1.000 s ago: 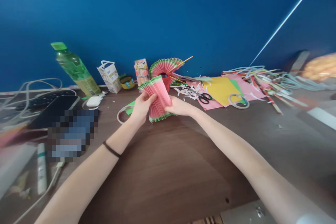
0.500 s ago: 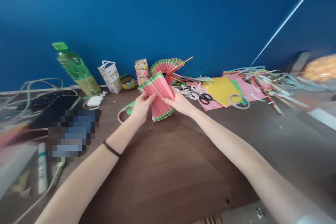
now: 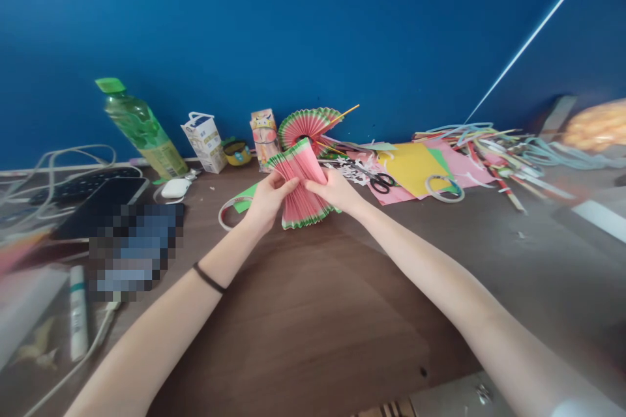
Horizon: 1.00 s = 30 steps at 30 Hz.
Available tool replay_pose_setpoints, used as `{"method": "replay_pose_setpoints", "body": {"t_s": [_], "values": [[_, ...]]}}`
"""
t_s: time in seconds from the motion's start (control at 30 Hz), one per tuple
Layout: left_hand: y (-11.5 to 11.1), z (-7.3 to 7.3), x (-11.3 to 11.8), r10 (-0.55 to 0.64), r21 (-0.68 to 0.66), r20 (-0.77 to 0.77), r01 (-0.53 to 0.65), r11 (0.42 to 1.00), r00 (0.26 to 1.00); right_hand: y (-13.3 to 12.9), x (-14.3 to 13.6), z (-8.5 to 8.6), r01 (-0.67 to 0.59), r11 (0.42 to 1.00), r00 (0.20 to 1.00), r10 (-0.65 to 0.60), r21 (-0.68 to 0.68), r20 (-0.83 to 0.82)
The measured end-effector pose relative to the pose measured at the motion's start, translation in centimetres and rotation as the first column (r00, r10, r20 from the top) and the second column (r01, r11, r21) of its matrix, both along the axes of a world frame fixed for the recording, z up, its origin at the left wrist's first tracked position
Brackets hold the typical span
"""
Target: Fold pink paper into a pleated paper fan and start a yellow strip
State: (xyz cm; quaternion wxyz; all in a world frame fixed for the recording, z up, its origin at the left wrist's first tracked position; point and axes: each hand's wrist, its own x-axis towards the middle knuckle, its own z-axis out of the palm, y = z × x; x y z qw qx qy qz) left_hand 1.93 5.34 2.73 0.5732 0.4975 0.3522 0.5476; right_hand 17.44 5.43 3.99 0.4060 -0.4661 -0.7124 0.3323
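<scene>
I hold a pleated pink paper fan with green edges [image 3: 299, 199] upright above the brown desk [image 3: 313, 313]. My left hand [image 3: 267, 202] pinches its middle from the left, and my right hand [image 3: 336, 190] pinches it from the right. The pleats splay out at the top and bottom. Behind it, near the blue wall, a finished pink and green fan on a stick [image 3: 307, 124] stands spread open.
A green bottle [image 3: 139, 127], a small white carton [image 3: 204, 141] and a phone [image 3: 100, 205] with cables lie at the left. Black scissors [image 3: 381, 181], a tape ring [image 3: 444, 187], yellow and pink paper sheets [image 3: 413, 169] and paper strips [image 3: 503, 150] lie at the right.
The fan tilted right and then came back nearly upright between my hands. Its lower pleats have spread wider, and my right hand has shifted slightly up along it.
</scene>
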Motion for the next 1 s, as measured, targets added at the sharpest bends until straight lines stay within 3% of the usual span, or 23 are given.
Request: {"method": "replay_pose_setpoints", "body": {"t_s": [0.4,0.8,1.0], "values": [[0.14,-0.2,0.0,-0.011,-0.028,0.024,0.011,1.0,1.0,-0.48,-0.49,-0.05,0.076,0.995,0.986,-0.086,0.069,0.143],[-0.17,-0.11,0.09,0.068,0.032,-0.127,-0.064,0.997,0.99,0.0,-0.5,-0.46,0.088,0.995,0.992,-0.092,0.049,0.09],[-0.36,0.17,0.17,0.104,0.088,-0.166,-0.09,0.992,0.981,0.27,-0.55,-0.66,0.081,0.994,0.997,-0.08,0.069,-0.016]]}}
